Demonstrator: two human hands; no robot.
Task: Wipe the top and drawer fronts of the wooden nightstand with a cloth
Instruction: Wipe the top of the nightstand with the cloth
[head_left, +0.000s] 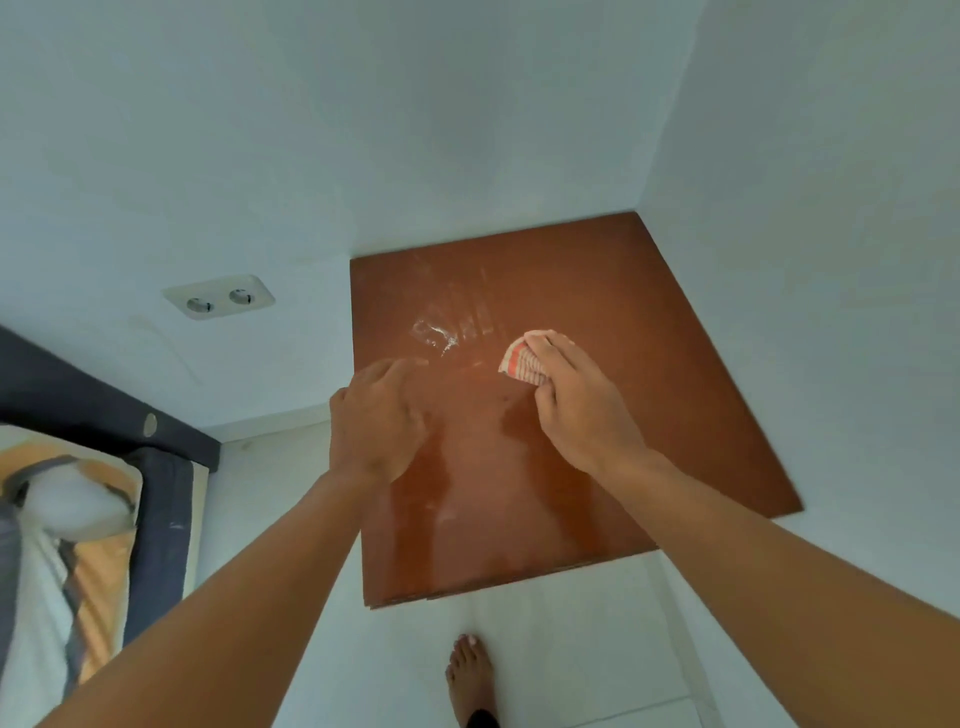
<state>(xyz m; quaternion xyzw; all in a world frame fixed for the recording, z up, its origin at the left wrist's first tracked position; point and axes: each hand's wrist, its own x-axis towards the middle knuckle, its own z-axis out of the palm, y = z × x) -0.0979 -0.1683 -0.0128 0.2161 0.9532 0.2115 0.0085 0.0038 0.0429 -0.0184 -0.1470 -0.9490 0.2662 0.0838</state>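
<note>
The reddish-brown wooden nightstand top (649, 322) fills the middle of the view, seen from above, set into a wall corner. A whitish smear (436, 332) lies on its far left part. My right hand (582, 405) presses a folded white cloth with red stripes (519, 361) onto the top, just right of the smear. My left hand (379, 415) rests flat near the top's left edge, fingers apart, holding nothing. The drawer fronts are hidden below the top's near edge.
White walls close in behind and to the right. A double wall socket (219, 296) sits left of the nightstand. A dark bed frame with patterned bedding (78, 509) stands at the left. My bare foot (470, 675) is on the white tiled floor below.
</note>
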